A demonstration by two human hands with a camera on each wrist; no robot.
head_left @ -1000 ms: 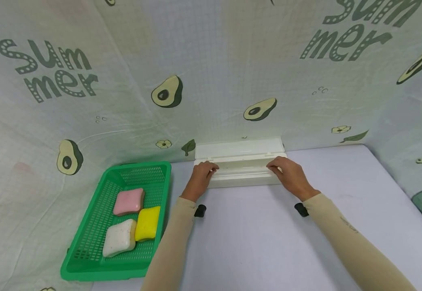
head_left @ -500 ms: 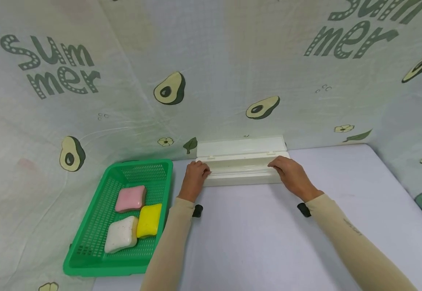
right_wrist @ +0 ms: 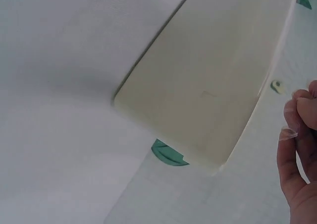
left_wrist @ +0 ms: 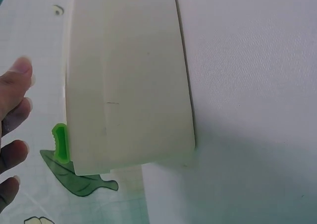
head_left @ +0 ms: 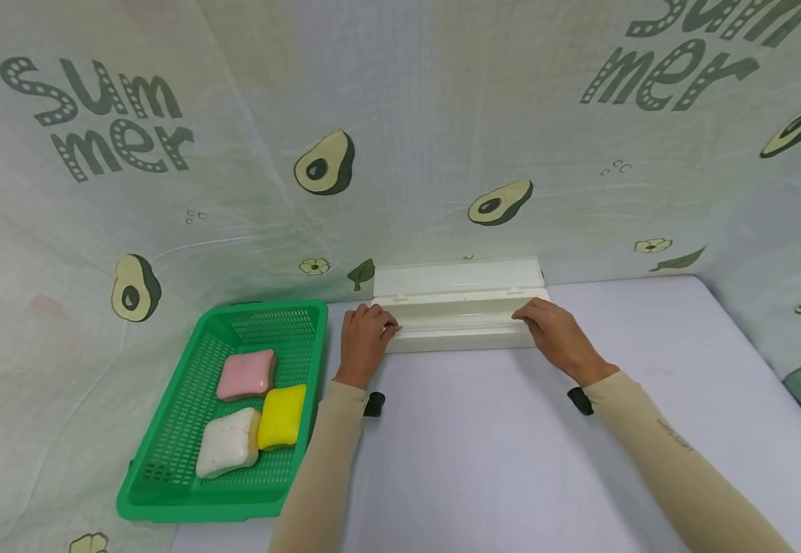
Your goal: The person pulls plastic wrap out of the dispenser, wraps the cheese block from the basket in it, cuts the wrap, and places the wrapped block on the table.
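Note:
A long white box (head_left: 455, 339), like a cling film dispenser, lies against the back wall with its lid (head_left: 458, 278) raised. My left hand (head_left: 363, 342) is at its left end, thumb and fingers bent. In the left wrist view, the thumb (left_wrist: 17, 78) stands apart from the fingers and nothing shows between them. My right hand (head_left: 561, 334) is by the right end, with thumb and forefinger together. A thin clear sliver, seemingly film (right_wrist: 289, 134), shows at its fingers in the right wrist view. A green slider (left_wrist: 60, 143) sits on the box edge near the left end.
To the left stands a green basket (head_left: 165, 430) with a pink sponge (head_left: 246, 375), a yellow sponge (head_left: 281, 416) and a white sponge (head_left: 229, 443). A patterned sheet (head_left: 407, 115) hangs behind the white table (head_left: 483, 445).
My left hand has moved left along the box to its left end, and its fingers have spread a little. The right hand stays at the right end; the view has shifted slightly.

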